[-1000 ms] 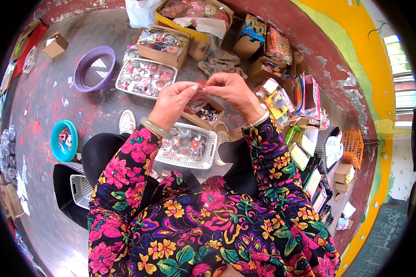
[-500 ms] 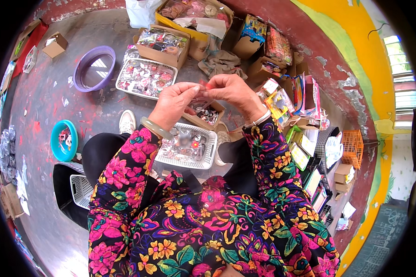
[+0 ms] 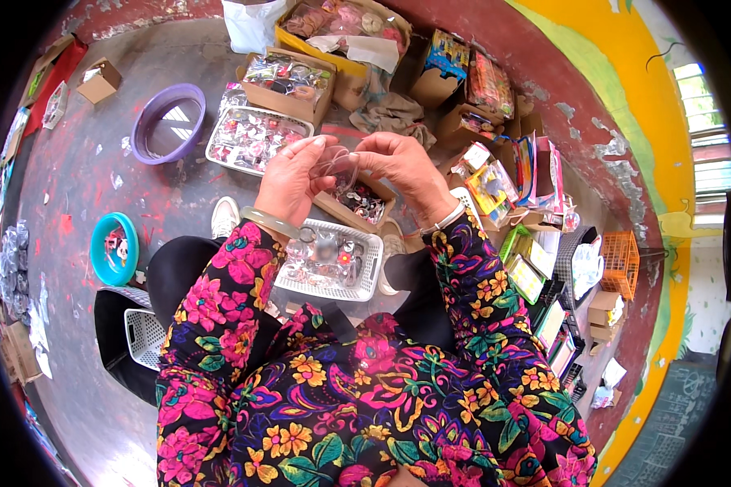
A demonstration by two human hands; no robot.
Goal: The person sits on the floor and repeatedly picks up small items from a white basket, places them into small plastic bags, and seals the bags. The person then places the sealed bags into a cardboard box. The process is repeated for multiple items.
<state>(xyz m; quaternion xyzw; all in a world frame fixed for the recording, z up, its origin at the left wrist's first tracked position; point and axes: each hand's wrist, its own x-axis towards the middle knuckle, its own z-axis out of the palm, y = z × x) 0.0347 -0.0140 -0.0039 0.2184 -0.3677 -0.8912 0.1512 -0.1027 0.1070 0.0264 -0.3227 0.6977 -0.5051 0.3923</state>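
A small, clear, see-through piece of plastic that looks like a bag (image 3: 339, 165) is stretched between my hands. My left hand (image 3: 291, 183) pinches its left side between thumb and fingers. On the other side, my right hand (image 3: 406, 168) is closed on its upper right edge. What the plastic holds, if anything, is too unclear to make out. Below my hands, a cardboard box (image 3: 351, 213) contains small dark and red pieces. Nearer to me, a white plastic basket (image 3: 369, 281) holds several small clear packets, some with red and dark pieces.
Behind my left hand stands a fuller white basket (image 3: 212, 154) of packets, beside a cardboard box (image 3: 326, 96). A purple basin (image 3: 141, 148) and a teal basin (image 3: 98, 274) are on the left floor. Boxes, packages and an orange crate (image 3: 620, 268) crowd the right wall.
My hands have moved slightly apart, the left shifting left. More of the clear plastic shows between them; the red bit at my fingertips is no longer visible.
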